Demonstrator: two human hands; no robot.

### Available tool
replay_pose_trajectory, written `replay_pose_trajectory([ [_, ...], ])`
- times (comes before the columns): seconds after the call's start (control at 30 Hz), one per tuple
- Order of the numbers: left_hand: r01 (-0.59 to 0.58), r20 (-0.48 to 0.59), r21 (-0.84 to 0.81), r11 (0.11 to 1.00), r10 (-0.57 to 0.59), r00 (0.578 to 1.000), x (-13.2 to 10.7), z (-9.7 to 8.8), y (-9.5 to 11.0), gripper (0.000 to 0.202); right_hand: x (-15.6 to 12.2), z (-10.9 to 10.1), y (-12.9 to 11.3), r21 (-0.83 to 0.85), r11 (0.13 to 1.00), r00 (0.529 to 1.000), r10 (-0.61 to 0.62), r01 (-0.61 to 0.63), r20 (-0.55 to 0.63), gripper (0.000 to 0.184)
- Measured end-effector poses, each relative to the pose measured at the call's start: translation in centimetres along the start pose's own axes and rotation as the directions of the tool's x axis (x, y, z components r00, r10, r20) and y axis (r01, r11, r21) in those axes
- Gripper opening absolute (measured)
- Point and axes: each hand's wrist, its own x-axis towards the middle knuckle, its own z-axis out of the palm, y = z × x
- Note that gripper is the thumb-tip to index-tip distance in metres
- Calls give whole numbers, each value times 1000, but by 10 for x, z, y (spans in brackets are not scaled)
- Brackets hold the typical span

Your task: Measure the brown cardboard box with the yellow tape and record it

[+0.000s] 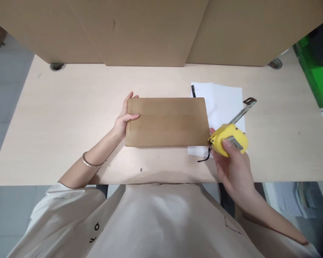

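A flat brown cardboard piece (167, 122) lies in the middle of the pale desk (70, 118). My left hand (125, 116) rests on its left edge, thumb on top and fingers curled round the side. My right hand (233, 165) is closed on a yellow tape measure (227, 138) at the cardboard's lower right corner. A short length of metal tape (243, 111) sticks out up and to the right, ending in its hook. A black wrist strap (206, 156) dangles under the case.
A white sheet of paper (220, 100) lies under the cardboard's right end, with a black pen (193, 90) at its top left. Tall cardboard panels (156, 32) stand along the desk's back edge. A green object (319, 79) sits at the far right.
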Motion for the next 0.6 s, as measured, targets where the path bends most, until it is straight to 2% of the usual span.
replay_pose_trajectory([
  [0.13,-1,45,43,999,-1,999,4,-9,-4,100,13,-10,-7,47,999,999,-22,24,-43,42],
  [0.27,-30,100,57,998,24,995,7,-15,-9,102,44,-17,-40,87,995,998,-56,56,0,37],
  [0.33,-53,153,69,996,42,987,9,-18,-12,101,59,-14,-58,172,985,993,-53,34,108,35],
  [0.4,-71,188,76,995,56,981,12,-21,-16,100,74,-6,-72,221,975,968,-32,-25,249,39],
  [0.5,-92,192,94,991,73,979,15,-23,-20,100,94,12,-82,126,986,906,49,-112,421,39],
  [0.6,-110,183,110,988,89,979,15,-23,-22,101,111,31,-86,15,985,848,142,-175,511,37],
])
